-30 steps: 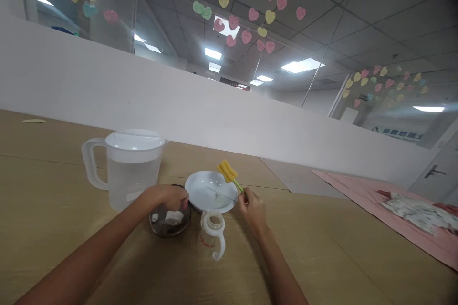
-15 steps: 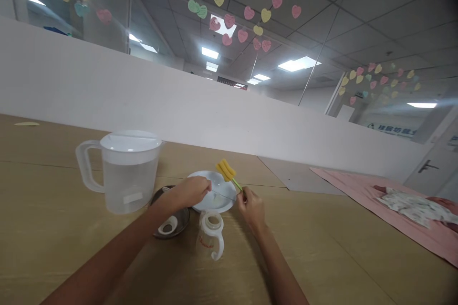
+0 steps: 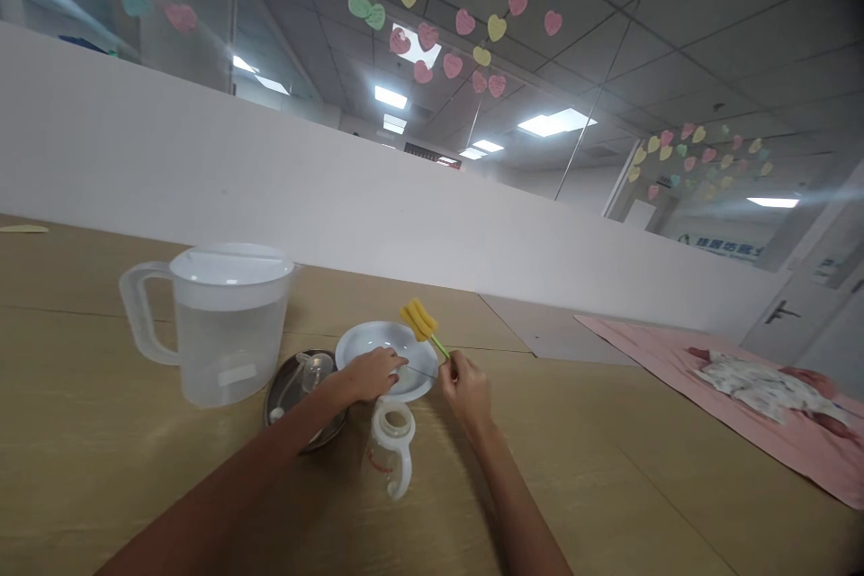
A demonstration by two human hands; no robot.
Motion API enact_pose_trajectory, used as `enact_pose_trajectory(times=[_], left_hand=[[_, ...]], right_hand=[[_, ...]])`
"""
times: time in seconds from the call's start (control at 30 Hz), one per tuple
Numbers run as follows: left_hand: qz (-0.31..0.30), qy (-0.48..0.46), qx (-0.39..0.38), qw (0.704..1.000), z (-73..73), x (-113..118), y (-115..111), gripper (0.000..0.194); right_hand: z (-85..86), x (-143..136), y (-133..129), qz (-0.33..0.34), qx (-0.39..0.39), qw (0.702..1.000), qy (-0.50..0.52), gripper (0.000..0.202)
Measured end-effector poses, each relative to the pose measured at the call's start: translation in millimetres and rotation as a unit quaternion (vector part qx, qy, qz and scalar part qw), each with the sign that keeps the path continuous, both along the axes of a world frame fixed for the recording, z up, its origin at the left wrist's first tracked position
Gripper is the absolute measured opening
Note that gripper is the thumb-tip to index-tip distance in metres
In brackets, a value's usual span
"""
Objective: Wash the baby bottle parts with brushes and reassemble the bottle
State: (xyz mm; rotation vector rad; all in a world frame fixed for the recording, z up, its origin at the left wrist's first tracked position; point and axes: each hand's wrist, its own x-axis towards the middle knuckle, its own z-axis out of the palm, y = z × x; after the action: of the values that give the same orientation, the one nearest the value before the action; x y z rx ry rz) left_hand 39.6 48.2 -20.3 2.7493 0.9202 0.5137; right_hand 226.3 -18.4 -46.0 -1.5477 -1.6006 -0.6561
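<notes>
My right hand [image 3: 467,389] is closed around the green handle of a sponge brush [image 3: 419,320]. Its yellow sponge head points up and left, over the right edge of a white bowl [image 3: 351,340]. Over the bowl's near side is my left hand [image 3: 373,374], fingers stretched out and slightly apart, nothing visible in them. Whether the fingertips touch the bowl I cannot tell. Just in front of the bowl stands a clear baby bottle [image 3: 379,459] with a white handle and uncapped mouth. A metal dish [image 3: 278,387] with small clear and white bottle parts lies partly hidden under my left forearm.
A lidded translucent pitcher [image 3: 229,333] holding clear liquid stands at the left. On the right, a pink cloth [image 3: 648,369] carries a doll-like figure in patterned white clothing [image 3: 742,385]. A low white wall [image 3: 405,216] with glass above borders the table's far side.
My left hand has gone from closed fingers above the bowl to stretched fingers lower over it. The view has shifted slightly. My right hand keeps holding the sponge brush.
</notes>
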Motion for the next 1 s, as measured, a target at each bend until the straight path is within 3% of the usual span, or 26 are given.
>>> enact_pose_trajectory(times=[0.33, 0.5, 0.77, 1.0], left_hand=[[0.072, -0.003, -0.014, 0.997, -7.7, 7.0, -0.3, 0.007], [0.075, -0.050, -0.033, 0.995, -11.7, 5.6, 2.7, 0.021], [0.083, -0.145, -0.043, 0.985, 0.8, 0.8, 7.8, 0.028], [0.088, -0.213, -0.078, 0.970, 13.3, -6.4, 9.1, 0.019]], right_hand=[[-0.6, 0.2, 0.0, 0.007, -0.003, 1.000, -0.001, 0.025], [-1.5, -1.5, 0.4, 0.021, -0.019, 1.000, 0.006, 0.027], [-5.2, -8.8, 1.2, 0.070, -0.092, 0.993, 0.035, 0.026], [-4.7, -15.1, 4.3, 0.145, -0.129, 0.961, 0.197, 0.024]])
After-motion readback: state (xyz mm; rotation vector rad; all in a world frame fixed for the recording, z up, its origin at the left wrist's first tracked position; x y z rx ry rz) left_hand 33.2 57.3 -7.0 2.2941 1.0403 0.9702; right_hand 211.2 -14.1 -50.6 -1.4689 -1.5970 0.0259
